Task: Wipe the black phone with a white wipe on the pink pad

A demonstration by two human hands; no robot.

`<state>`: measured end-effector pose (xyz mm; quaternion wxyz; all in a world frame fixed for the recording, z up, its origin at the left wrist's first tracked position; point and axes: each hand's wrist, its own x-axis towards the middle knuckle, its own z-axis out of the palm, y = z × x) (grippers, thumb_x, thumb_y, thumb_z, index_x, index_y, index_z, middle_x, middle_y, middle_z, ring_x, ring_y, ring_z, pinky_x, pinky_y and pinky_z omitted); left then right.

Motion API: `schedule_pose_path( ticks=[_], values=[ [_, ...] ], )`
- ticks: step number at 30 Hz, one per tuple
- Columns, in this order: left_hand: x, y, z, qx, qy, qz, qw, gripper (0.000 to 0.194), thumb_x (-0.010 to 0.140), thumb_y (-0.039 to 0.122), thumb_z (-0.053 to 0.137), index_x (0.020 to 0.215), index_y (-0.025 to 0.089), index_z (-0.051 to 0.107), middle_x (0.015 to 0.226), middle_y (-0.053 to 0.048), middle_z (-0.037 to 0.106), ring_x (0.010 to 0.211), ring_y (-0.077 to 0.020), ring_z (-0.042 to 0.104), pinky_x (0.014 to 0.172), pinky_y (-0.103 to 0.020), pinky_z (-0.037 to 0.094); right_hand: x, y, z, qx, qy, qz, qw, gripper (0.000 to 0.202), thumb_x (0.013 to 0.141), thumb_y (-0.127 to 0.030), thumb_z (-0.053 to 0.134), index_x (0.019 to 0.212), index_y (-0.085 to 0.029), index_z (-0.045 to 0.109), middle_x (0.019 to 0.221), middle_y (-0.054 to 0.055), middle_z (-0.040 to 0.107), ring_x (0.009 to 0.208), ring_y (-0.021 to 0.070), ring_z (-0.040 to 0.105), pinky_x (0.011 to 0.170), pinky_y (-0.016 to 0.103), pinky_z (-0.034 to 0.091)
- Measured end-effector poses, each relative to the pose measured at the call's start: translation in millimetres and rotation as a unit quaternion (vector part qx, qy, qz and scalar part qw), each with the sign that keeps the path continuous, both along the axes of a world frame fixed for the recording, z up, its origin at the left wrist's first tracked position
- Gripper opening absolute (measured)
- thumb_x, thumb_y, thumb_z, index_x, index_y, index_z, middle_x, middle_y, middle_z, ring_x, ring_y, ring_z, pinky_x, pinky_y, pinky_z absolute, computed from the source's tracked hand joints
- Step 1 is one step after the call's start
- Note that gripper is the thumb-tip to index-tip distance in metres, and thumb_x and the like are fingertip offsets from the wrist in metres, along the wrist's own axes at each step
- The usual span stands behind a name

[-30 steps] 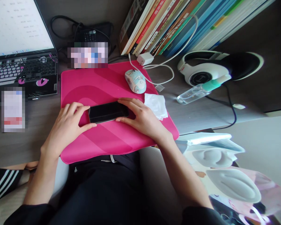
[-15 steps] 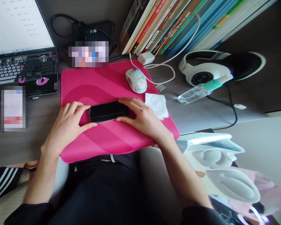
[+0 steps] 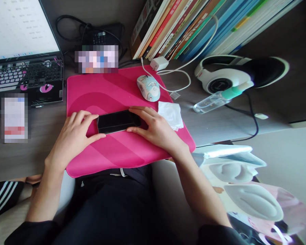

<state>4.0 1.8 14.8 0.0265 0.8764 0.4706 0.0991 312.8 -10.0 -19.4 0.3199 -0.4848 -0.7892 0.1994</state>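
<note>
A black smartphone [image 3: 117, 122] lies with its dark screen up on a pink mouse pad [image 3: 112, 149]. My left hand [image 3: 75, 132] grips its left end, thumb on the near edge and index finger at the far corner. Around the right end, my right hand [image 3: 153, 126] holds it the same way, fingers at the far edge and thumb at the near one. The palm covers that end in part. A white folded tissue [image 3: 170, 115] is just beyond my right hand, and a patterned light-blue mouse [image 3: 148, 88] rests farther back on the pad.
A laptop [image 3: 22, 75] stands at the left. Leaning books [image 3: 178, 30] line the back. To the right are a white charger [image 3: 159, 63] with its cable, a clear spray bottle [image 3: 211, 102] and white headphones [image 3: 216, 75]. A bag [image 3: 252, 200] hangs below the desk edge.
</note>
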Motion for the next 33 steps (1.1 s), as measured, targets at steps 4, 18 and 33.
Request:
schedule_pose_path(
  ticks=[4, 18, 33],
  values=[
    [0.8, -0.5, 0.0, -0.001, 0.003, 0.005, 1.000, 0.065, 0.099, 0.058, 0.071, 0.150, 0.023, 0.055, 0.137, -0.014, 0.061, 0.125, -0.0358, 0.059, 0.112, -0.054, 0.048, -0.6, 0.1, 0.0, -0.007, 0.002, 0.004, 1.000, 0.058, 0.102, -0.053, 0.069, 0.152, -0.026, 0.060, 0.151, 0.015, 0.065, 0.141, 0.0351, 0.062, 0.120, 0.058, 0.051],
    [0.0, -1.5, 0.1, -0.006, 0.003, 0.003, 1.000, 0.066, 0.101, 0.059, 0.066, 0.158, 0.027, 0.053, 0.138, -0.014, 0.059, 0.125, -0.0361, 0.058, 0.115, -0.056, 0.047, 0.0, 3.9, -2.6, -0.034, 0.029, 0.006, 0.999, 0.060, 0.100, -0.044, 0.073, 0.156, -0.031, 0.055, 0.150, 0.013, 0.064, 0.141, 0.0351, 0.061, 0.120, 0.060, 0.050],
    [-0.7, 0.2, 3.8, 0.020, 0.025, -0.023, 0.999, 0.064, 0.103, 0.060, 0.063, 0.152, 0.021, 0.052, 0.146, -0.018, 0.061, 0.129, -0.0386, 0.062, 0.110, -0.056, 0.050, 0.8, 8.5, -0.3, 0.008, 0.015, 0.043, 0.999, 0.068, 0.097, -0.050, 0.077, 0.157, -0.028, 0.054, 0.148, 0.016, 0.065, 0.138, 0.0344, 0.063, 0.119, 0.059, 0.052]
  ],
)
